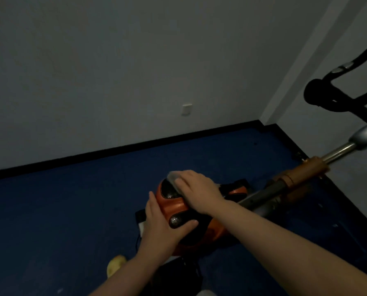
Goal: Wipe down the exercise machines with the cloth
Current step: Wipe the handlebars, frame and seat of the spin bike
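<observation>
With my left hand (160,221) curled round the near side of the orange seat (174,205) and my right hand (196,189) pressing the cloth (174,176) flat on top, I judge a hard wipe could bunch the cloth or swivel the seat.

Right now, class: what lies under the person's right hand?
A pale cloth shows past the right hand, pressed on the orange-and-black seat. The hand covers the rest of the cloth.
</observation>
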The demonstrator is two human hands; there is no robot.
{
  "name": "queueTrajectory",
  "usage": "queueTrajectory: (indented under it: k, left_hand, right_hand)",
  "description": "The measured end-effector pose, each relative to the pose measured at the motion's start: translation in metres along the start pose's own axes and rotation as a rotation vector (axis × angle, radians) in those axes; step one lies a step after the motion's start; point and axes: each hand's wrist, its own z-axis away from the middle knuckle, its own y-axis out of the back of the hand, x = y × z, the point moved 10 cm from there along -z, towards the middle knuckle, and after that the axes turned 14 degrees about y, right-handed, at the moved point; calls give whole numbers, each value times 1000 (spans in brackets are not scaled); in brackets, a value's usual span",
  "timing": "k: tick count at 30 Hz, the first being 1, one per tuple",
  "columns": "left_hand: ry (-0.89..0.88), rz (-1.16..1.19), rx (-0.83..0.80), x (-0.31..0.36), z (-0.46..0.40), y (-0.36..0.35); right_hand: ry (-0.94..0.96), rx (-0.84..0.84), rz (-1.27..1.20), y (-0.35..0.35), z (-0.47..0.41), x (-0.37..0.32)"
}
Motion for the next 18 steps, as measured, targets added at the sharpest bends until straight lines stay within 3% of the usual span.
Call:
queueTrajectory:
  k: [4, 7, 9, 13, 16, 18]
  left_hand:
    - [28, 11, -52, -13, -8, -6]
    - [49, 50, -99, -18, -14, -7]
    - [20, 87, -134, -13, -11, -9]
    - [45, 102, -133, -16, -8, -9]
    - [85, 79, -113, -24, -12, -11]
    - [76, 71, -99, -25, -11, -10]
  right_hand:
    - [309, -211, -74, -11, -9, -30]
    - [98, -207, -265, -9, -26, 6]
    - [62, -173, -183, -10, -29, 6]
    - [443, -261, -28, -19, -25, -50]
    - [246, -234, -214, -13, -45, -36]
    - [246, -195, -128, -15, -50, -43]
